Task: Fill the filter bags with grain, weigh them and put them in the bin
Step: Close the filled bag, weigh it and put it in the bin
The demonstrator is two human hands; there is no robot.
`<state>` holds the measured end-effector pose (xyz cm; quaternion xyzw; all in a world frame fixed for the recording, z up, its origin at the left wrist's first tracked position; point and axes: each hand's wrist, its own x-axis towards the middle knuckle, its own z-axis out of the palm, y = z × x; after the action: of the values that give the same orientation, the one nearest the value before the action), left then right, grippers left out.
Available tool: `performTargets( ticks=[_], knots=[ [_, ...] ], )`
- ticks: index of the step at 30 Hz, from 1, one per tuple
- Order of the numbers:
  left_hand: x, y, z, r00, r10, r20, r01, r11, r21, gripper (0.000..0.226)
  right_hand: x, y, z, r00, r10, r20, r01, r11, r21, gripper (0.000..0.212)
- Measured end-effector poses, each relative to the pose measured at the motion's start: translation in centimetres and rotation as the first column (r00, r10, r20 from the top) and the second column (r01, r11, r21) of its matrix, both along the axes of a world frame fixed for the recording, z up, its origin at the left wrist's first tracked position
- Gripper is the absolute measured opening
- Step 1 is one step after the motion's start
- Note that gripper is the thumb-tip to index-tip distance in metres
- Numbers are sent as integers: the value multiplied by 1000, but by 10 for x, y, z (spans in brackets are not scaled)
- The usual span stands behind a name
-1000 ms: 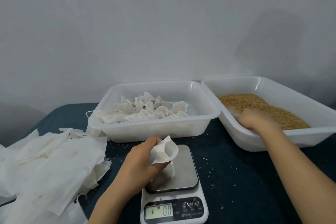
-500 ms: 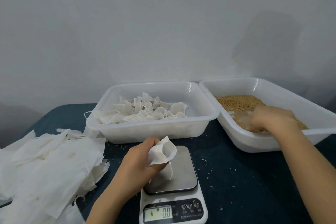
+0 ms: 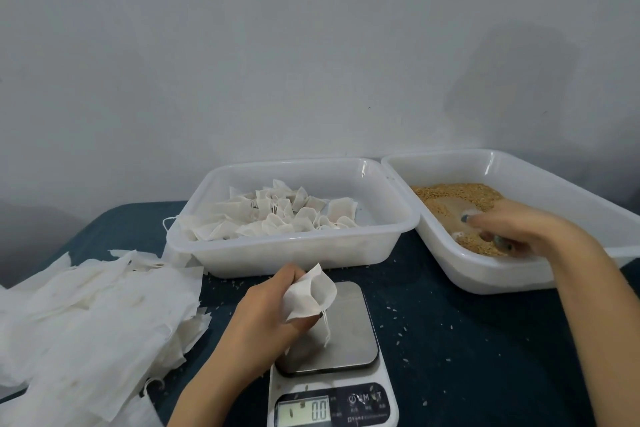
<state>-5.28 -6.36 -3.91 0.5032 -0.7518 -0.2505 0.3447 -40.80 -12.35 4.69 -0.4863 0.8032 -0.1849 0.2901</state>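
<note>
One filter bag (image 3: pixel 310 295): white, mouth gaping, string dangling over the scale (image 3: pixel 332 340).
Left hand (image 3: pixel 266 315): pinching that bag, steady as before.
Right hand (image 3: pixel 519 232): blurred in the grain (image 3: pixel 457 196), so I can't tell its grip; wrist turned since.

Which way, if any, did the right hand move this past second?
Yes. The right hand slid slightly rightward along the near wall of the grain bin.

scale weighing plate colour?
Silver-grey metal plate on a white scale, clearest in the head view.
</note>
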Motion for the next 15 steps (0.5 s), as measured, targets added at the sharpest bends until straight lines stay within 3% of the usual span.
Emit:
performTargets(
  ticks=[3,8,15],
  knots=[
    [0,0,-1,1000,-10,-14,10,1000,7,21,-4,6,-2,989,-47,139,61,993,-100,35],
    [-1,0,-2,999,2,-41,-1,1000,26,20,0,17,-4,974,5,228,56,963,-262,23],
    [0,0,-1,996,35,-86,-34,999,19,35,20,42,2,943,320,97,-231,833,-504,22]
  ],
)
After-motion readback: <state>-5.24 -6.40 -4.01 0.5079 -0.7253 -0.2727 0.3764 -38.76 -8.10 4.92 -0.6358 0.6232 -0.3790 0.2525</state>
